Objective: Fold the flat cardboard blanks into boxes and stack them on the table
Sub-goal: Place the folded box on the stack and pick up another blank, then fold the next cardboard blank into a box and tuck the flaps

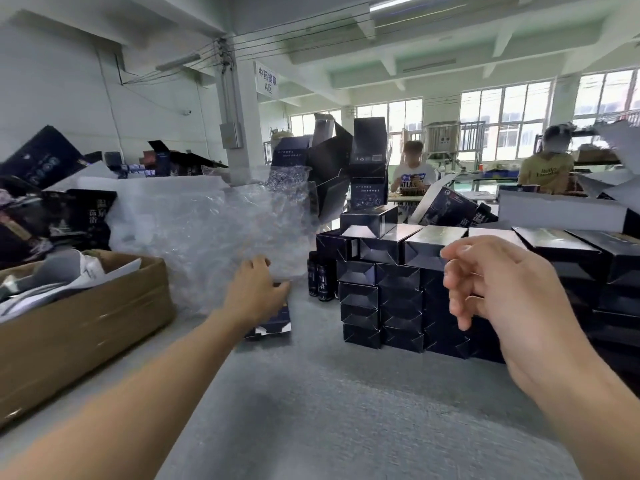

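Several flat blanks (274,325) lie piled on the table (346,410), under the left hand (256,294); whether its fingers pinch one cannot be told. They look light, thin and easily creased, best taken by an edge. The right hand (502,289) hovers loosely curled, empty, before the stacked boxes (381,299).

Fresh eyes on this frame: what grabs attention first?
The wall of folded dark boxes stacked centre-right on the grey table, with the right hand loosely curled and empty just before it. Left of that is a big heap of clear plastic wrap, where the left hand reaches to a dark pack of blanks at its edge.
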